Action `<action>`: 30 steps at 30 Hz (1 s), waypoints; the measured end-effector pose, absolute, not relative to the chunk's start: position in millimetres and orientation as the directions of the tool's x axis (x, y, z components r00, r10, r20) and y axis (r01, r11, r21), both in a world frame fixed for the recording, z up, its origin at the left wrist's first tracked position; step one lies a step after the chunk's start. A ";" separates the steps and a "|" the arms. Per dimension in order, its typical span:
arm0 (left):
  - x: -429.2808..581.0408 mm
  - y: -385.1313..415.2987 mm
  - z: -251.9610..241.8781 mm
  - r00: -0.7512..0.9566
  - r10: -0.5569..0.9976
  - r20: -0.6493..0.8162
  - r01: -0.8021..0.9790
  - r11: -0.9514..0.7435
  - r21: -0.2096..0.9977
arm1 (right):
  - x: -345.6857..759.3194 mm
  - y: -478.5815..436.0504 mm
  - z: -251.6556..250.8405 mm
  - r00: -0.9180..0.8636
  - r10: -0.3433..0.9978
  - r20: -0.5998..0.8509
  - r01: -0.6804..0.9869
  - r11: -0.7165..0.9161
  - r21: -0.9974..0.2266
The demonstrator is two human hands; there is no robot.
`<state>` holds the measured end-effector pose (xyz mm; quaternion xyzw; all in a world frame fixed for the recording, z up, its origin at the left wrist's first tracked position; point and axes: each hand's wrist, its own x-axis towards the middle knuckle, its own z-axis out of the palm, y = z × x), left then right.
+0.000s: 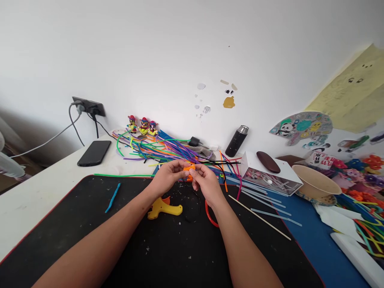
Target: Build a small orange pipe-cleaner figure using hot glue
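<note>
Between my fingertips is a small orange piece (190, 175) that looks like bent pipe cleaner; its exact shape is partly covered. My left hand (170, 176) pinches it from the left, and my right hand (205, 179) pinches it from the right. Both hands hover over the far part of the black mat (168, 256). A yellow glue gun (166, 208) lies below my left wrist, with a black cord curling beside it. Partly hidden by my right wrist are red scissor-like handles (211, 216).
A heap of coloured pipe cleaners (168, 148) lies along the wall. Clear glue sticks (264, 196) and a wooden stick (259, 217) are at right, near a white box (270, 176) and black flask (237, 141). A phone (94, 153) and blue twisted piece (113, 198) are left.
</note>
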<state>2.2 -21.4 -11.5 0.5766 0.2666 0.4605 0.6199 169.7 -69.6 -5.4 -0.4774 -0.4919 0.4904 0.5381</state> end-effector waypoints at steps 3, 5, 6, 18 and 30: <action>-0.1 -21.5 -9.9 0.408 0.892 0.196 -0.224 -0.111 0.968 | 169.7 -69.1 -5.9 0.056 0.995 0.079 -0.042 0.081 -0.996; -0.9 -22.4 -8.6 0.415 0.891 0.186 -0.212 -0.104 0.972 | 170.3 -68.4 -7.1 0.068 0.993 0.098 -0.021 0.100 -0.995; -0.9 -23.0 -8.2 0.420 0.889 0.182 -0.215 -0.097 0.972 | 170.7 -68.1 -7.8 0.069 0.992 0.106 -0.005 0.107 -0.994; 0.8 -25.5 -3.0 0.421 0.897 0.134 -0.290 -0.007 0.957 | 170.4 -72.8 -3.6 0.086 0.975 0.205 0.183 0.187 -0.965; -0.9 -24.6 -0.3 0.389 0.917 0.091 -0.179 -0.022 0.984 | 169.2 -74.7 -6.6 0.067 0.964 0.259 0.355 0.219 -0.909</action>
